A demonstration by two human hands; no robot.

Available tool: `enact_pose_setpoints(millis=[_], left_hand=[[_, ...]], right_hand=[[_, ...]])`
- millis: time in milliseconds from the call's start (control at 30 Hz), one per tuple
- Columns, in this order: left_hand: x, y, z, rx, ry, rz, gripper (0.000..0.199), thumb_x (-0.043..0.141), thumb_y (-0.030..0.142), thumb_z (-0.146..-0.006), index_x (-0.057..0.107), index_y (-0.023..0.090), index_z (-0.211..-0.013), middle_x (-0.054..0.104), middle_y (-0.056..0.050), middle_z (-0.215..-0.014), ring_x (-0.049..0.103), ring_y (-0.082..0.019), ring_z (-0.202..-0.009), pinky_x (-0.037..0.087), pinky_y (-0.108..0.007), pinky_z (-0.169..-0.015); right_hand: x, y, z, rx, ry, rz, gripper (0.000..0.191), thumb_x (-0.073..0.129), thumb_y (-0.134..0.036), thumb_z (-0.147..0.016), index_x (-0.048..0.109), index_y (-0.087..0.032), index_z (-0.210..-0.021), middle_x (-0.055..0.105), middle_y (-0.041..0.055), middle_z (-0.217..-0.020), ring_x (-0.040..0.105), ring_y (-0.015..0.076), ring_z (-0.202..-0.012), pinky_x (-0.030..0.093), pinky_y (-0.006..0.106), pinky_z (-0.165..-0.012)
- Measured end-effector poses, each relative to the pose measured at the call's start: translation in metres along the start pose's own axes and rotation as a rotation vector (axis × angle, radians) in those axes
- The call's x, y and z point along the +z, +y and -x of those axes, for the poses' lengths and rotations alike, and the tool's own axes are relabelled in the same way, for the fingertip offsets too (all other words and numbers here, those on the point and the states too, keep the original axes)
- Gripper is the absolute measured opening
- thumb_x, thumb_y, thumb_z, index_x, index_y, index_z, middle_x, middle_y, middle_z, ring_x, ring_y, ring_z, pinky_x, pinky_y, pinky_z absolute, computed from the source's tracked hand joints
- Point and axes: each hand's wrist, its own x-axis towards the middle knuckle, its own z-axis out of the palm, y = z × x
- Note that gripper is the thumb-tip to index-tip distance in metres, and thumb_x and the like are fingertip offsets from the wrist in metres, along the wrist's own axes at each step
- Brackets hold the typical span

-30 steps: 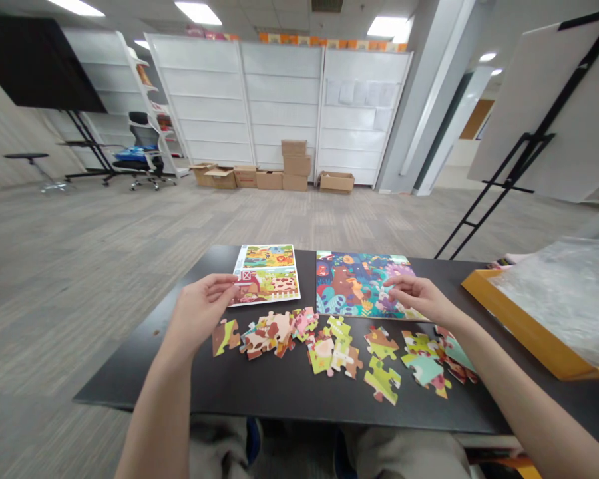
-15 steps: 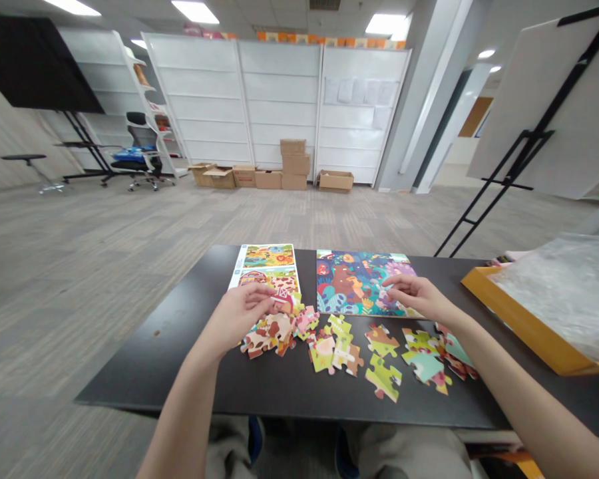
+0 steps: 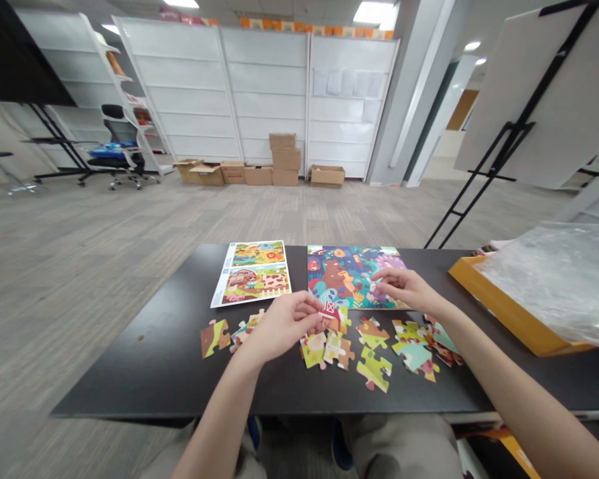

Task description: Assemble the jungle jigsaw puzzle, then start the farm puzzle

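My left hand [image 3: 287, 326] is closed on a puzzle piece [image 3: 331, 311] with a red barn door on it, held above the loose pieces in the middle. Part of a heap of puzzle pieces [image 3: 249, 327] is hidden behind this hand. My right hand [image 3: 404, 289] hovers over the right side of the colourful forest picture board [image 3: 339, 273], fingers loosely bent and apart, with nothing visible in them. Nearer to me lie green and brown pieces [image 3: 374, 366], with several more pieces [image 3: 412, 352] below my right wrist.
A reference sheet [image 3: 221, 293] with two pictures lies at the back left of the black table [image 3: 154, 372]. To the right stands a yellow box [image 3: 509, 313] with clear plastic wrap [image 3: 554, 279]. A single brown-and-green piece [image 3: 214, 338] lies left of the heap.
My left hand has moved right with the barn piece, from the left heap to the middle pieces, uncovering more of the sheet. The view has shifted a little; my right hand stays over the board.
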Motion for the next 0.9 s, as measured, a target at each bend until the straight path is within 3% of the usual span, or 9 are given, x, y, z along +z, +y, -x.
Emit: enact_pose_setpoints(millis=[67, 167, 300, 433, 633, 900], left_hand=[[0.012, 0.002, -0.002, 0.005, -0.027, -0.064, 0.015, 0.067, 0.030, -0.085, 0.064, 0.018, -0.094, 0.078, -0.007, -0.089, 0.076, -0.022, -0.085, 0.059, -0.032, -0.075], [0.021, 0.006, -0.003, 0.032, -0.016, -0.394, 0.011, 0.067, 0.028, -0.086, 0.070, 0.019, -0.088, 0.077, -0.006, -0.086, 0.074, -0.023, -0.082, 0.055, -0.032, -0.074], [0.010, 0.007, -0.001, 0.154, 0.029, -0.773, 0.012, 0.068, 0.031, -0.086, 0.075, 0.022, -0.090, 0.076, -0.004, -0.094, 0.068, -0.025, -0.094, 0.050, -0.034, -0.083], [-0.006, 0.002, 0.006, 0.159, 0.050, -0.847, 0.020, 0.071, 0.035, -0.086, 0.074, 0.021, -0.100, 0.074, -0.006, -0.105, 0.065, -0.026, -0.103, 0.049, -0.036, -0.090], [-0.013, -0.008, 0.016, 0.149, 0.005, -0.925, 0.037, 0.079, 0.039, -0.077, 0.072, 0.021, -0.109, 0.069, -0.010, -0.125, 0.060, -0.031, -0.119, 0.047, -0.043, -0.100], [-0.042, -0.012, 0.019, 0.162, 0.043, -0.927, 0.033, 0.068, 0.048, -0.082, 0.072, 0.021, -0.101, 0.074, -0.009, -0.109, 0.066, -0.030, -0.104, 0.050, -0.041, -0.093]], right_hand=[[0.000, 0.000, 0.000, 0.004, 0.001, 0.003, 0.049, 0.074, -0.061, -0.077, 0.069, -0.018, -0.099, 0.077, 0.0066, -0.076, 0.071, 0.0195, -0.067, 0.054, 0.030, -0.061], [0.000, -0.001, 0.001, 0.001, -0.004, 0.000, 0.049, 0.074, -0.061, -0.077, 0.069, -0.017, -0.099, 0.077, 0.0066, -0.076, 0.072, 0.0199, -0.069, 0.054, 0.030, -0.063], [0.000, -0.001, 0.001, -0.010, -0.024, -0.001, 0.047, 0.073, -0.059, -0.079, 0.068, -0.017, -0.099, 0.077, 0.0070, -0.077, 0.072, 0.0201, -0.070, 0.054, 0.030, -0.063], [0.000, -0.002, 0.001, -0.030, -0.018, 0.002, 0.044, 0.072, -0.058, -0.081, 0.069, -0.018, -0.101, 0.076, 0.0059, -0.076, 0.070, 0.0184, -0.067, 0.052, 0.029, -0.061], [-0.010, -0.006, 0.004, -0.037, 0.027, -0.010, 0.042, 0.073, -0.055, -0.080, 0.070, -0.017, -0.099, 0.071, 0.0028, -0.072, 0.066, 0.0156, -0.063, 0.048, 0.026, -0.057], [-0.052, -0.012, 0.015, -0.055, 0.212, -0.010, 0.044, 0.074, -0.055, -0.078, 0.072, -0.017, -0.100, 0.074, 0.0048, -0.077, 0.066, 0.0159, -0.067, 0.052, 0.028, -0.061]])
